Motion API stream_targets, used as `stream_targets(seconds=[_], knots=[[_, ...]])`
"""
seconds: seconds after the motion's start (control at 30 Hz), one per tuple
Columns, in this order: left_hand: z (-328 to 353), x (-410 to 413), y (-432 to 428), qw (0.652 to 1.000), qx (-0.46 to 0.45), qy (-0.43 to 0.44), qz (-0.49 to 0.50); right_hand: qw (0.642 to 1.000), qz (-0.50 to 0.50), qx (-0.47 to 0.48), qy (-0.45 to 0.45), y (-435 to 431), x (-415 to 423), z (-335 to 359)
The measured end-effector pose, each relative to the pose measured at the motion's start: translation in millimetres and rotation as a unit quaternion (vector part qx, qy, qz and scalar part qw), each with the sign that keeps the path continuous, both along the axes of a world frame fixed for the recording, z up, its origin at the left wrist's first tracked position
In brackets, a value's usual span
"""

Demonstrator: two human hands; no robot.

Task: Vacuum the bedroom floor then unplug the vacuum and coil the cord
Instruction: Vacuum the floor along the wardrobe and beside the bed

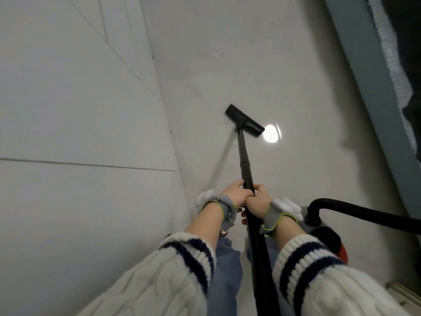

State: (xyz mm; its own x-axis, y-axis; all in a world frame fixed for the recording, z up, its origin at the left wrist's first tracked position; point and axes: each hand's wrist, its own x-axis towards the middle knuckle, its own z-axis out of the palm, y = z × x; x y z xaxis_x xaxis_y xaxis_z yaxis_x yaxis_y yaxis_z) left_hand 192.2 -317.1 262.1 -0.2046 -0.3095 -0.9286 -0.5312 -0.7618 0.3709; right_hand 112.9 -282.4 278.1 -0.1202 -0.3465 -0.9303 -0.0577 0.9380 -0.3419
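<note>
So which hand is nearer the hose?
Right. The right hand grips the wand on the side facing the hose. The left hand grips the wand on its other side, farther from the hose.

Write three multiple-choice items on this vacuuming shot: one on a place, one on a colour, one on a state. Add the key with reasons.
1. Where is the floor head?
A) on the light floor, beside a bright reflection
B) on top of the bed
C) raised against the wall

2. What colour is the wand?
A) white
B) black
C) red

3. How is the wand held?
A) by one hand only
B) by neither hand
C) by both hands

Key:
1 A, the head sits on the pale floor right next to the glare spot.
2 B, the tube is black along its whole visible length.
3 C, the left hand and the right hand both curl round the wand, side by side.
</note>
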Motion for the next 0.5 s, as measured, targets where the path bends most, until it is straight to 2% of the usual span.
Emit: stream_targets(seconds=[0.23,0.37,0.5], knots=[[-7.2,-5.7,-0.1,0.998,0.036,-0.022,0.036,0.999,0.032,-0.014,0.035,-1.5,-4.1,6.6],[-11.8,-27.0,-6.1,0.998,0.020,-0.044,0.041,0.998,0.042,-0.008,0.037,-4.3,-20.3,10.5],[-14.7,-46.3,-0.7,0.998,-0.034,-0.044,0.018,0.998,0.044,-0.005,0.034,-2.3,-37.3,15.6]])
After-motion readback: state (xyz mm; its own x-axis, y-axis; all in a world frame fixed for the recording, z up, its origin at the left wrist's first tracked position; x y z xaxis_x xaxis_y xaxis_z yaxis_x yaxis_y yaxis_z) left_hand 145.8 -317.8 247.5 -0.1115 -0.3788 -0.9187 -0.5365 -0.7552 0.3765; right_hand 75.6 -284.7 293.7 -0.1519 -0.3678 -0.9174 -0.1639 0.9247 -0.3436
